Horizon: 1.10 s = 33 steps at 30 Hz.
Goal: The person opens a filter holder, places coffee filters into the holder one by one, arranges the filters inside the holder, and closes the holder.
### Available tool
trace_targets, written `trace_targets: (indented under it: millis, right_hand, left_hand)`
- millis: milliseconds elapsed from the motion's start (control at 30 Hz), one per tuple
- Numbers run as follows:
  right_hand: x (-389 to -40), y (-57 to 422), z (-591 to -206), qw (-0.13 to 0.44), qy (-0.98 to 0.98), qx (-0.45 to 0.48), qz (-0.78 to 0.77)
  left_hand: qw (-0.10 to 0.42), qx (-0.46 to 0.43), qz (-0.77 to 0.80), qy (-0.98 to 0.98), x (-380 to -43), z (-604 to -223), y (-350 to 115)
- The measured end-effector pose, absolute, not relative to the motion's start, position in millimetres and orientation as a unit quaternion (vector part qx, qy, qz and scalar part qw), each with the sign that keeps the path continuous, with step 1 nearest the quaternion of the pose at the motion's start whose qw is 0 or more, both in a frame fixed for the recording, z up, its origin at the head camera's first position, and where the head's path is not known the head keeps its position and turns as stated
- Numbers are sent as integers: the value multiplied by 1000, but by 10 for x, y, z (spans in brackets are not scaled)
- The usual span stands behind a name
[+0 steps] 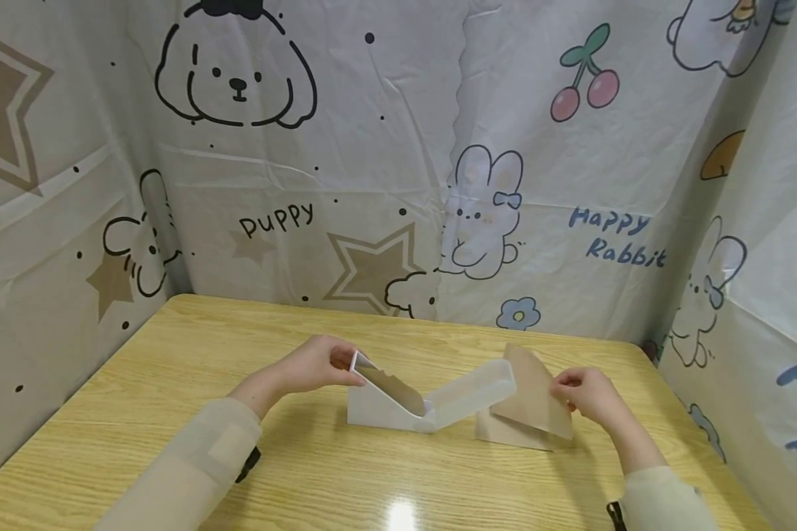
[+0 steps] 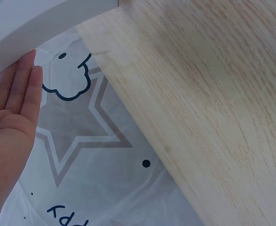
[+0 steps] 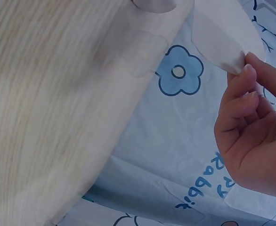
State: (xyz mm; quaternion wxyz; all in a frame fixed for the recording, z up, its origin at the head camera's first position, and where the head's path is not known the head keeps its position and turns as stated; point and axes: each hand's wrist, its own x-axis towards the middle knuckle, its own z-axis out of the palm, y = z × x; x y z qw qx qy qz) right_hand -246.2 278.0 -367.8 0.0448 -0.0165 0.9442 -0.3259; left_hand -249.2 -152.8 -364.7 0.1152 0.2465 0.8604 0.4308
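Observation:
My left hand (image 1: pixel 317 363) grips the raised left end of a white wedge-shaped box (image 1: pixel 380 407). In the left wrist view its fingers lie along the underside of the box (image 2: pixel 44 28), thumb hidden. The box's translucent lid (image 1: pixel 471 394) is swung out to the right, and brown paper (image 1: pixel 398 389) shows inside. At the right, my right hand (image 1: pixel 592 397) pinches the edge of a brown paper sheet (image 1: pixel 531 387) between thumb and fingertips, holding it tilted upright. Its rounded edge shows in the right wrist view, where the sheet (image 3: pixel 223 35) looks pale. Beneath it is a second brown piece (image 1: pixel 508 434).
The pale wooden table (image 1: pixel 292 479) carries the box and paper. A printed cloth (image 1: pixel 372 184) with animals, stars and lettering hangs behind the far edge and along both sides. Dark straps (image 1: pixel 248 464) show at the sleeves.

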Motion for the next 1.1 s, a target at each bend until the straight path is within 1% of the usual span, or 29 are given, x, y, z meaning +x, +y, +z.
trace_targets:
  millis: [200, 467, 767, 967, 1100]
  right_hand:
    - [-2446, 2773, -3636, 34, 946, -16, -322]
    - [-2421, 2860, -3547, 2, 948, -11, -317]
    - [-2357, 2884, -3351, -7, 943, -18, -333]
    - [-2313, 2851, -3162, -43, 947, -20, -318]
    - [-2273, 2809, -3033, -54, 950, -21, -306]
  left_hand:
    - [114, 247, 430, 861, -2496, -3657, -1531]
    - [115, 247, 430, 861, -2495, -3665, -1530]
    - [116, 247, 434, 859, -2500, -3661, -1531]
    - [117, 248, 434, 858, -2498, -3654, -1534]
    - [116, 246, 434, 859, -2503, -3647, -1529]
